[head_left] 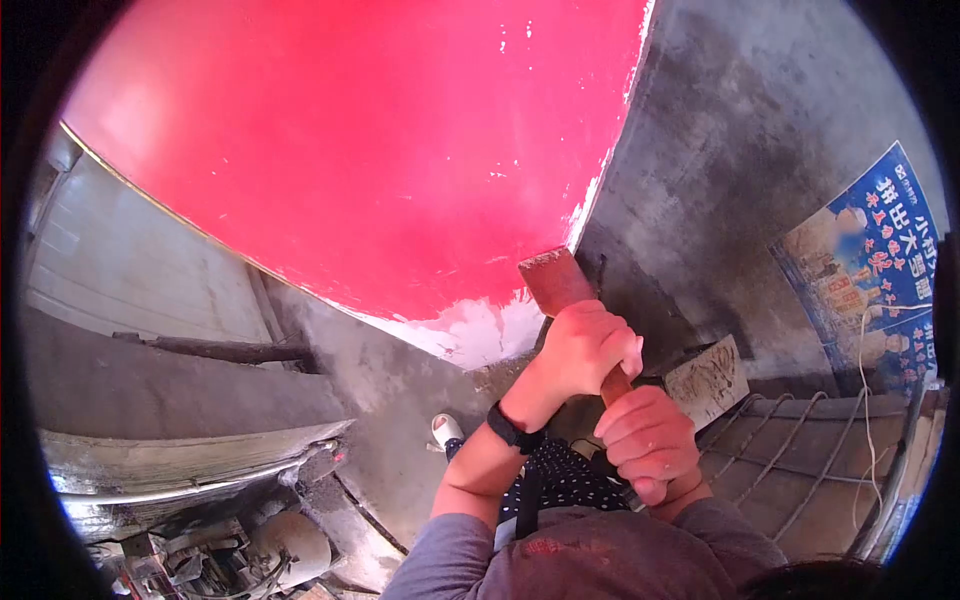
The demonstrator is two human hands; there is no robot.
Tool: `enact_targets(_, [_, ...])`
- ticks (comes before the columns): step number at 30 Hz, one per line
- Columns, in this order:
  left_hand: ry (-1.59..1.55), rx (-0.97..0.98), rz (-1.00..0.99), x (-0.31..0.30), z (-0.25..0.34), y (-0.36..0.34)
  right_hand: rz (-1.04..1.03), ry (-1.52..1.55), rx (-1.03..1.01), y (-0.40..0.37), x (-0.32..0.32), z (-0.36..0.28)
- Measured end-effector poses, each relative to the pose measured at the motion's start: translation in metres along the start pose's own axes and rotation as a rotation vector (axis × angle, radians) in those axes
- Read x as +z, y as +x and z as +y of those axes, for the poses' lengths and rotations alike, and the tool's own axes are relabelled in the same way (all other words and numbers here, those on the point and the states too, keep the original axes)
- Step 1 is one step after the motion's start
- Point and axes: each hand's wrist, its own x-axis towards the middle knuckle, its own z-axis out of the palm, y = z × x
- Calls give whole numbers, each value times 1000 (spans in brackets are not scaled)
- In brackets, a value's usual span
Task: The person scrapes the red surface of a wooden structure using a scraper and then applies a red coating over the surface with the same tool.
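A flat, reddish-brown paddle-shaped tool (pixel 560 283) slants up and left, its broad end overlapping the lower corner of a large red panel (pixel 380 150). My left hand (pixel 588 350), with a dark band at the wrist, is closed around it just below the broad end. Lower down, my right hand (pixel 650 440) wraps the narrow handle (pixel 615 384). Beside the broad end, the panel's tip shows a patchy white area (pixel 480 332), and white flecks run up its right edge.
A blue poster (pixel 865 265) is at the right, above a rack of metal bars (pixel 790 450). A pale board (pixel 708 380) lies near my right hand. Machinery and clutter (pixel 230 555) fill the lower left. A light shoe (pixel 445 430) shows on the grey floor (pixel 375 400).
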Motion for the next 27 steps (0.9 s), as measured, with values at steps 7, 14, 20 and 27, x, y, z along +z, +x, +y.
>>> enact_targets(7, [-179,-355,-76,47,-72,-72,205,-86,243,-32,-4,87])
enact_targets(14, [-24,-105,-5,29,-35,-32,114,-26,95,-11,-1,23])
enact_targets(20, [-216,-459,-90,68,-98,-105,163,-174,261,-67,-4,112])
enact_targets(27, [-90,-92,-24,12,-11,2,45,-175,262,15,-16,-14])
